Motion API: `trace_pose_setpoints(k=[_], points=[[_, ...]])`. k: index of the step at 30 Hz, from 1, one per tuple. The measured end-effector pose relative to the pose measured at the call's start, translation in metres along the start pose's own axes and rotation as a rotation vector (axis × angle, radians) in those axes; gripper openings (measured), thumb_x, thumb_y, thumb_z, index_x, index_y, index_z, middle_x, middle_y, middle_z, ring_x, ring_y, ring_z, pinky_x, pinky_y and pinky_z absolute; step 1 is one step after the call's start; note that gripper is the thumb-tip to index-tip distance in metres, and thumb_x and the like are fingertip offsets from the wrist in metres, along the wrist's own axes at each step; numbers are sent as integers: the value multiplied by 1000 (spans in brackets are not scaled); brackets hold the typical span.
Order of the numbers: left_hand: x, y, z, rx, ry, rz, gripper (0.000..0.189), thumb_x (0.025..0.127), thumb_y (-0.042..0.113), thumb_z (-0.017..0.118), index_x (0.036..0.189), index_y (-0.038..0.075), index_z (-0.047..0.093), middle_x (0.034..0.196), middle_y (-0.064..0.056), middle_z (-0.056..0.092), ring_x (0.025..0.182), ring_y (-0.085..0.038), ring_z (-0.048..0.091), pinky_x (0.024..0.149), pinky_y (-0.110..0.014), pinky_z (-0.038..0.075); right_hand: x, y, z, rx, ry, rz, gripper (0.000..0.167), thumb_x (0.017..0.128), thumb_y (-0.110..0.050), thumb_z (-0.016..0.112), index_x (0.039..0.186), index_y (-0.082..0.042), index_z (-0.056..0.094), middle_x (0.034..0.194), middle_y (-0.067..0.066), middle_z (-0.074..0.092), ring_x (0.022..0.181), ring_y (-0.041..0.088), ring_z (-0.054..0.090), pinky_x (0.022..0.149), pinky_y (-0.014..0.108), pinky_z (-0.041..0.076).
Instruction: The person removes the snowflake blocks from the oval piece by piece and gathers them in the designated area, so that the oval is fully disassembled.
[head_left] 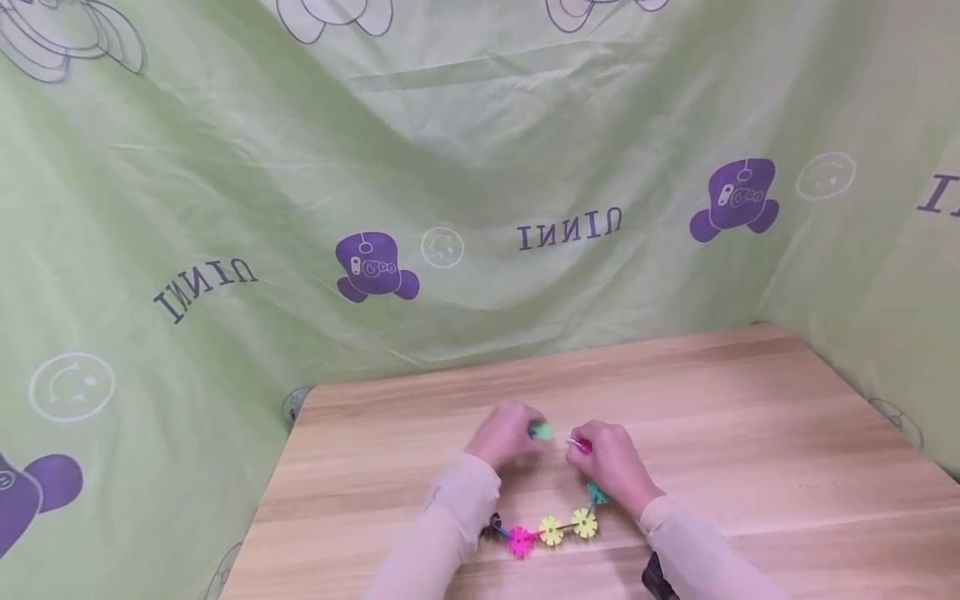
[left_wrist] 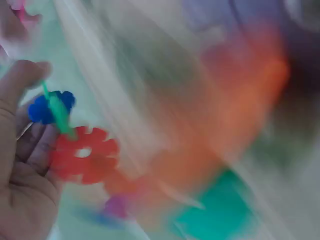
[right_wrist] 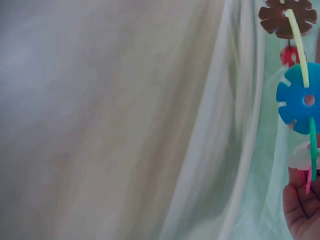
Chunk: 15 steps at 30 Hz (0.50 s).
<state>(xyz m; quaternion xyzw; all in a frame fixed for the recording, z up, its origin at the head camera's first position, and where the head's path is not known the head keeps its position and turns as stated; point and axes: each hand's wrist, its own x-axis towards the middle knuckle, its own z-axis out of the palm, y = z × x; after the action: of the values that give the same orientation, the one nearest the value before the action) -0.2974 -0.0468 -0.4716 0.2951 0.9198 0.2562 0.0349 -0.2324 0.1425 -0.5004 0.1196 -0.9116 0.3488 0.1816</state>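
Observation:
Notched plastic discs form a linked chain between the hands. The left hand [head_left: 506,435] pinches the chain's end at a green disc [head_left: 541,431]; in the left wrist view a blue disc [left_wrist: 42,110] and a red disc [left_wrist: 92,160] join it, with further pieces blurred. Facing it across a small gap, the right hand [head_left: 613,467] pinches a pink disc [head_left: 583,447] beside a white disc [right_wrist: 302,156]. A blue disc [right_wrist: 296,102] and a brown disc [right_wrist: 284,19] follow in the right wrist view. Between the forearms hang yellow discs [head_left: 551,531] and a bright pink disc [head_left: 520,542].
A wood-grain table [head_left: 712,417] lies under the hands. Green printed cloth [head_left: 480,167] hangs behind it and along both sides. A black object [head_left: 657,577] shows beside the right sleeve.

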Motion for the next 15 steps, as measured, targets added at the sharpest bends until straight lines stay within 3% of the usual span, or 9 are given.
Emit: trace_pose_setpoints(k=[3, 5, 9, 15], points=[[-4, -16, -7, 17, 42, -61, 26, 77, 21, 85, 100, 12, 77, 88, 3, 75, 75, -3, 63, 72, -18, 54, 2, 1, -1, 9, 9, -5, 3, 76, -3, 74, 76, -6, 73, 71, 0, 67, 61, 5, 51, 56, 17, 48], [-6, -21, -8, 11, 54, -62, 28, 78, 24, 85, 102, 12, 77, 90, 2, 76, 76, -3, 65, 72, -18, 54, 2, 0, -1, 33, -23, 23, 2, 79, -6, 74, 77, -6, 74, 71, 0, 67, 60, 4, 50, 55, 17, 47], [-7, -20, -4, -18, 31, -31, 29, 80, 26, 83, 104, 11, 76, 92, 2, 76, 77, -2, 65, 72, -16, 54, 2, -1, -2, 68, -73, 96, 4, 81, -8, 76, 83, -6, 75, 77, 2, 71, 63, 6, 54, 59, 17, 50], [-13, -17, 0, -7, 7, -70, 28, 81, 27, 83, 102, 11, 76, 89, 3, 75, 71, 0, 61, 71, -17, 53, 1, 3, -4, 68, -104, 166, 7, 83, -9, 77, 89, -7, 75, 84, 4, 73, 71, 8, 59, 65, 19, 53]])
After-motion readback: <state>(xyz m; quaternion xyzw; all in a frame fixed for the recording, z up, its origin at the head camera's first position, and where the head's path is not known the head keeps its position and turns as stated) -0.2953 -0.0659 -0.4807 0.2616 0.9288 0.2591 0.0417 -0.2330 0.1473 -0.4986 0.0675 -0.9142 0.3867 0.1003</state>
